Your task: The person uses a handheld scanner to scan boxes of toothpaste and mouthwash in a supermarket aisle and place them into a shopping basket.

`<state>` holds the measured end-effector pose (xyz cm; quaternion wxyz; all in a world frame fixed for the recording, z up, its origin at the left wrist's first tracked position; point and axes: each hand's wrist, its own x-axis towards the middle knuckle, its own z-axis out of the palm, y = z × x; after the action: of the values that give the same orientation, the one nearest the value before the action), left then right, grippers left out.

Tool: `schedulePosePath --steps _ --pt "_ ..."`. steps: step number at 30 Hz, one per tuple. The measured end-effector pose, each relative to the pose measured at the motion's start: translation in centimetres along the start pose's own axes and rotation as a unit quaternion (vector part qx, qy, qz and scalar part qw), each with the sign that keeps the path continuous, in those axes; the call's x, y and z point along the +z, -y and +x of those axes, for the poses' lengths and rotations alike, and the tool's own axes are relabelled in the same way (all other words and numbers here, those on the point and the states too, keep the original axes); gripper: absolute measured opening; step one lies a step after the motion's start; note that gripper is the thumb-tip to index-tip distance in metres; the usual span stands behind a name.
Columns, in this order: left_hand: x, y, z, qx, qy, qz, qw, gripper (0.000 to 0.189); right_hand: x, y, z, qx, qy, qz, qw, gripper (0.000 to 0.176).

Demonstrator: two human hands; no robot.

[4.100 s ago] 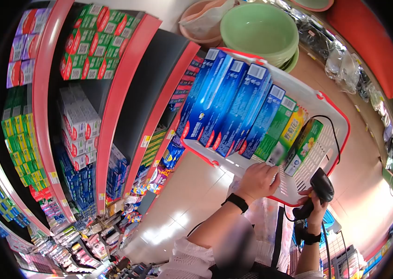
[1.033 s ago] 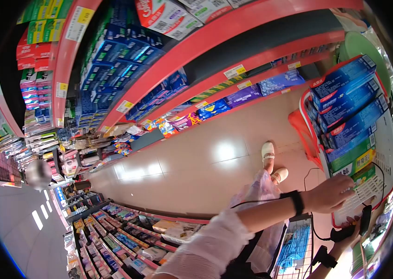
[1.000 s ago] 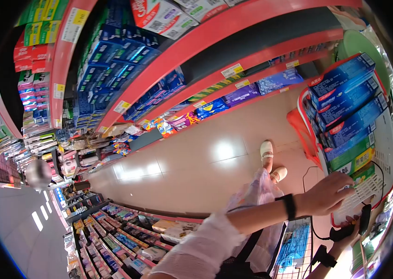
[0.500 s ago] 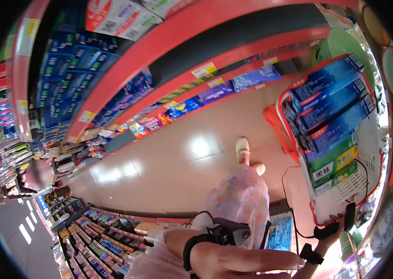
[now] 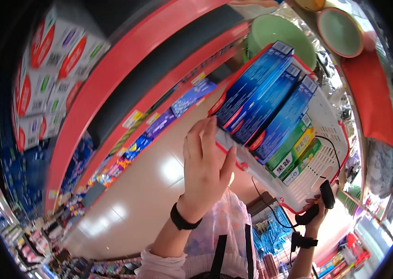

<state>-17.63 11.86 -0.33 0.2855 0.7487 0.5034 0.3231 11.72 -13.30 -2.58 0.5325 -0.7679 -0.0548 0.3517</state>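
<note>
A white shopping basket with a red rim holds several blue toothpaste cartons stacked side by side. Beside them lie green-and-yellow cartons. My left hand reaches over the basket's near left corner, its fingertips right at the rim by the blue cartons. Its fingers are stretched out, with the thumb apart. At the basket's lower right end, the fingers of my right hand curl at the rim, partly hidden by a black device with a cable.
Red-edged shelves curve along the left, with white-and-red cartons stacked on one. Behind the basket is a green basin. Blue packets hang below the basket. The tiled floor stretches to the lower left.
My left hand has moved up from in front of my body to the basket's corner. The view has turned, bringing the basket nearer the middle. My right hand stays at the basket's end.
</note>
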Motion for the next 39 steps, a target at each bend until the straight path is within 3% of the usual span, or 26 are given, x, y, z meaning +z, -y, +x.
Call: schedulePosePath --steps 5,8,18,20,26,28,30,33,34,36,39 --pt "3.1 2.1 3.9 0.004 -0.022 0.181 0.983 0.068 0.8 0.6 -0.6 0.007 -0.022 -0.011 1.000 0.032" --pt "3.8 2.3 5.2 -0.043 0.053 0.140 0.988 0.062 0.8 0.7 -0.8 0.014 -0.027 -0.013 0.999 0.031" --pt "3.4 1.3 4.2 0.007 0.038 0.134 0.990 0.053 1.9 1.6 -1.2 0.027 -0.065 -0.052 0.996 0.027" --pt "2.8 1.0 3.7 0.021 0.053 0.114 0.992 0.054 3.6 3.3 -1.8 0.018 -0.055 -0.104 0.993 0.029" --pt "2.3 -0.4 2.4 0.079 0.075 0.103 0.989 0.053 11.2 8.1 -3.1 -0.012 0.075 -0.006 0.997 0.036" --pt "2.2 -1.9 3.3 0.117 0.130 0.061 0.983 0.057 13.2 9.4 -3.2 -0.005 0.100 0.025 0.995 0.043" --pt "2.7 -1.9 3.6 0.109 0.129 0.049 0.984 0.051 14.8 10.0 -3.4 -0.002 0.127 0.037 0.991 0.044" --pt "3.3 -1.9 5.7 -0.009 0.064 -0.040 0.997 0.056 16.3 10.1 -3.5 -0.015 0.135 0.024 0.990 0.042" --pt "3.3 -1.9 6.4 -0.013 0.062 -0.041 0.997 0.056 16.7 10.1 -3.5 -0.015 0.137 0.020 0.990 0.042" --pt "3.2 -1.8 7.6 -0.158 0.171 -0.091 0.968 0.063 17.4 10.2 -3.2 -0.013 0.160 0.012 0.987 0.041" --pt "3.7 -0.9 7.6 -0.094 0.169 0.001 0.981 0.067 18.1 11.1 -2.6 -0.010 0.186 0.031 0.982 0.033"
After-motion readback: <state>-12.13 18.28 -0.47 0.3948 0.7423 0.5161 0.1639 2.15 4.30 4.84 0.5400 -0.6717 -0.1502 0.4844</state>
